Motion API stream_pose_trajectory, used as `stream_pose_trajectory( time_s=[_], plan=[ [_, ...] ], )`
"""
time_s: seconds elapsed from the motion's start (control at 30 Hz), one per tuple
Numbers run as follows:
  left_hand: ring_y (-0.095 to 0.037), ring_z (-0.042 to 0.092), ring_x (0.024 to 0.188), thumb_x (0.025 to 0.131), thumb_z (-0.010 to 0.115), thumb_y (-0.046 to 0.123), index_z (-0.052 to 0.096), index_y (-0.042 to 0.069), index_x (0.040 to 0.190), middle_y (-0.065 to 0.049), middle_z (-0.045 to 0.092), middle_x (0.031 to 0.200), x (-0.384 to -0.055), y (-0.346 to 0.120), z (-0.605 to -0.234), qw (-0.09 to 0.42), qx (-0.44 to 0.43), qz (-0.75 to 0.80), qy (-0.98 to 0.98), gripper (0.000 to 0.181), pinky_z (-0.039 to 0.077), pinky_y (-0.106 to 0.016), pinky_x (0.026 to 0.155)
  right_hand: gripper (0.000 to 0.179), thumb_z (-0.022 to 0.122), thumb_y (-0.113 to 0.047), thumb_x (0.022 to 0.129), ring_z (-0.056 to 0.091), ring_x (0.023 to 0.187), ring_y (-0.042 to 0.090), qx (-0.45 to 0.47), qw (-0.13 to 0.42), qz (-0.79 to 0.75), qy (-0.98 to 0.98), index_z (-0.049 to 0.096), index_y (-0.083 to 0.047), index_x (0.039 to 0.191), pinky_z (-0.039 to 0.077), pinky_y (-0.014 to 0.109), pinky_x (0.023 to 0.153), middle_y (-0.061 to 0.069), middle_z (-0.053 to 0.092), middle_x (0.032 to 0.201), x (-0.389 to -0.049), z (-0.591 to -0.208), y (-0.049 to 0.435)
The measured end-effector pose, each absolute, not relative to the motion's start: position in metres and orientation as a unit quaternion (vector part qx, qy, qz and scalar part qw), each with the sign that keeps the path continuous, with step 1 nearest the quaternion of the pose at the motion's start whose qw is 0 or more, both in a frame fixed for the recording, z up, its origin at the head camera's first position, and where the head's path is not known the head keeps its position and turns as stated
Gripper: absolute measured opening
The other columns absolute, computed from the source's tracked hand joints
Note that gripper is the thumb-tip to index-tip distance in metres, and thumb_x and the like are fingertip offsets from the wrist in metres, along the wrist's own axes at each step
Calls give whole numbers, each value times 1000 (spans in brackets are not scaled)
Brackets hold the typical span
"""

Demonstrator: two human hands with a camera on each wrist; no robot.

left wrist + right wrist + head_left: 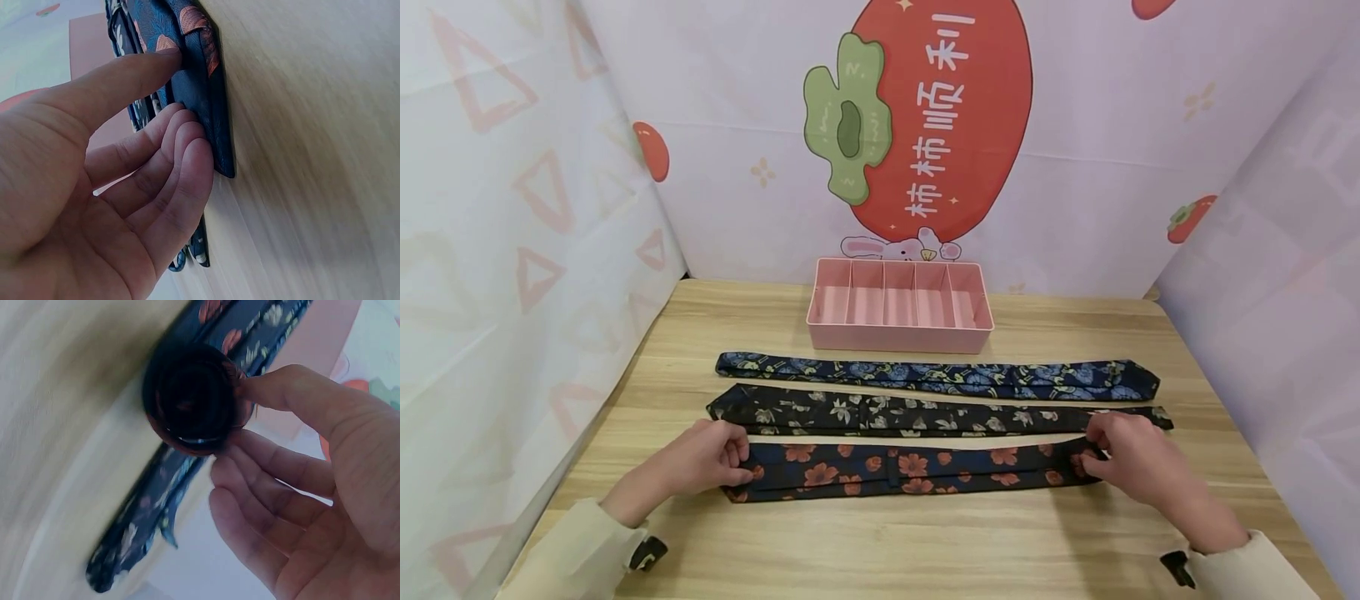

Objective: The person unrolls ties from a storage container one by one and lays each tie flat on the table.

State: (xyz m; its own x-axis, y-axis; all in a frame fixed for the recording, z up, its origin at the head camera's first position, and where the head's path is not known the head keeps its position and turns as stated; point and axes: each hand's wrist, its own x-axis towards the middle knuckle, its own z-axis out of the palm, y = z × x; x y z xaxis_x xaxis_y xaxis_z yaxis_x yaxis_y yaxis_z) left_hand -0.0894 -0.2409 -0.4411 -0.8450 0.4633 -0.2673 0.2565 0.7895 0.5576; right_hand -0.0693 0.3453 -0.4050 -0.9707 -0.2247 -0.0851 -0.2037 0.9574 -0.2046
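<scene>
A dark necktie with orange-red flowers [913, 475] lies flat, nearest the front. Its right end is wound into a small roll [192, 400], which my right hand [1131, 458] grips between thumb and fingers. At the tie's wide left end rests my left hand [711, 457]. In the left wrist view its thumb touches the top of the cloth, and the loosely bent fingertips [197, 150] touch it by the edge. Just behind lies a black necktie with pale flowers [895, 414]. Farther back stretches a navy necktie with blue flowers [940, 377].
Behind the ties stands a pink box [898, 337] divided into several compartments. The wooden table [880, 550] meets printed cloth walls at the back and sides. Dark straps [647, 552] show at both sleeve cuffs.
</scene>
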Motion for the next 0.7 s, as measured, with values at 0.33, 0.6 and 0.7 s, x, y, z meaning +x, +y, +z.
stream_pose_trajectory(
  time_s=[0.33,0.6,0.7],
  plan=[
    [-1,54,65,85,88,19,65,14,82,9,63,74,-88,-243,-436,206,192,264,922,23,48,-22,61,23,83,-14,84,61,74,15,-83,96,-113,985,72,0,99,54,40,65,2,69,85,-76,-401,355],
    [-1,55,65,85,88,20,66,14,84,9,63,75,-89,-242,-437,215,187,261,922,23,49,-22,61,22,86,-10,83,58,75,9,-133,79,-124,980,72,-5,99,52,32,63,-1,65,87,-70,-400,329],
    [-1,55,65,85,88,20,66,14,84,9,63,74,-88,-242,-438,213,184,263,923,23,49,-22,62,24,89,-12,82,57,75,10,-136,74,-113,982,71,-7,96,52,33,63,-1,65,86,-70,-408,328]
  ],
)
